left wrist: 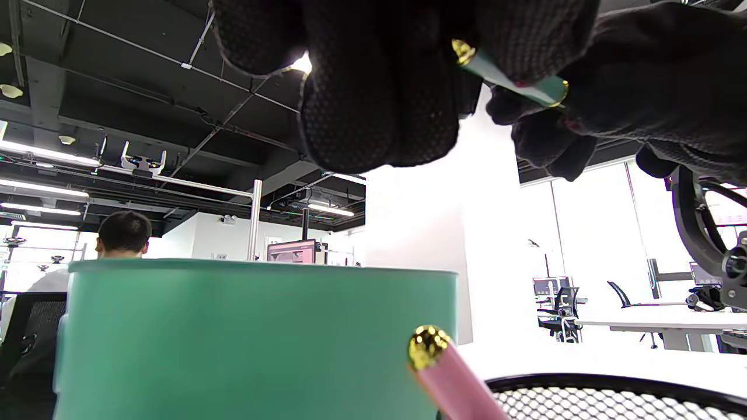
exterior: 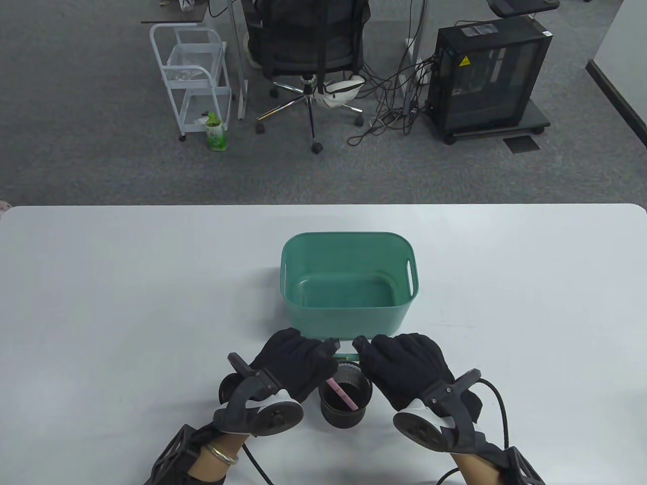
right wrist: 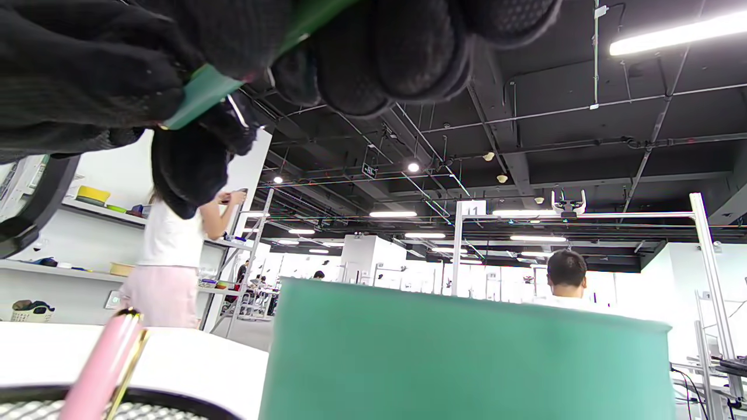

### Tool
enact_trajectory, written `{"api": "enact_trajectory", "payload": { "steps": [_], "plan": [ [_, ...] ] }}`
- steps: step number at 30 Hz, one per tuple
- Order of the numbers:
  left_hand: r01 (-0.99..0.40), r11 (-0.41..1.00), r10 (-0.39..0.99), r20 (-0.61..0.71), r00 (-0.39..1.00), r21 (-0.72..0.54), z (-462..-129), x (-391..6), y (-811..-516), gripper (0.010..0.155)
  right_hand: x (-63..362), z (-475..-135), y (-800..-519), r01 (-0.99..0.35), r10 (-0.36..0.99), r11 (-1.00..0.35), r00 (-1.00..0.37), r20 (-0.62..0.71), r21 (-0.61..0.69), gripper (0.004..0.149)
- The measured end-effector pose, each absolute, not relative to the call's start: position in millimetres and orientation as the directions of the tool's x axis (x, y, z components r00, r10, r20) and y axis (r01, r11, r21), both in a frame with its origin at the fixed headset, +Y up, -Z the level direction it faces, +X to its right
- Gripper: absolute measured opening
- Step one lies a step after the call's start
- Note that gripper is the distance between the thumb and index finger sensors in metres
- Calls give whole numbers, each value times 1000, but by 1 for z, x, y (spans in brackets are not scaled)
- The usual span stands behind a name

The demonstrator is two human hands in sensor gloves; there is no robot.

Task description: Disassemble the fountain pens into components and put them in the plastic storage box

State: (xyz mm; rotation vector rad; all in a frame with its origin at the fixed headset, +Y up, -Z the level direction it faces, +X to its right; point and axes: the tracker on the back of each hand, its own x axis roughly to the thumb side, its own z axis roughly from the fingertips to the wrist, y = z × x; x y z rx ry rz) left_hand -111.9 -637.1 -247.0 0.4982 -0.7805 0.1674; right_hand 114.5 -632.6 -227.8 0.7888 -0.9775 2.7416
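Both hands' fingers [left wrist: 379, 99] pinch green pen [left wrist: 513, 79] ends, above holder [exterior: 345, 399].

Box [exterior: 349, 277] at worktop [exterior: 101, 303] centre, far side of hands. Cup [exterior: 345, 399] just near side of box, w/ pen [exterior: 342, 394] leaning inside. L hand [exterior: 295, 359] left of cup, R hand [exterior: 404, 366] right of it. 2nd pen [left wrist: 513, 79] held between both hands, above cup, btwn cup & box. Chair [exterior: 308, 45] on floor behind worktop.
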Motion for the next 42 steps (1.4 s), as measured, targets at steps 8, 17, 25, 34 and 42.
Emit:
{"api": "enact_trajectory", "payload": {
  "steps": [8, 17, 25, 34, 42],
  "plan": [
    [-324, 870, -41, 710, 703, 371, -247, -111, -638, 49, 114, -227, -633, -295, -54, -778, -848, 527, -554, 42],
    [-339, 872, -38, 739, 672, 353, -244, -113, -633, 48, 117, -228, -631, -346, -4, -791, -822, 569, -505, 43],
    [-376, 869, -14, 776, 631, 321, -241, -116, -625, 48, 121, -227, -624, -410, 43, -780, -789, 613, -473, 43],
    [-411, 874, 40, 805, 592, 259, -243, -119, -620, 48, 123, -227, -621, -439, 66, -778, -769, 636, -450, 43],
    [-425, 873, 61, 812, 581, 239, -243, -120, -619, 48, 125, -227, -619, -455, 77, -773, -758, 648, -441, 43]
  ]
}}
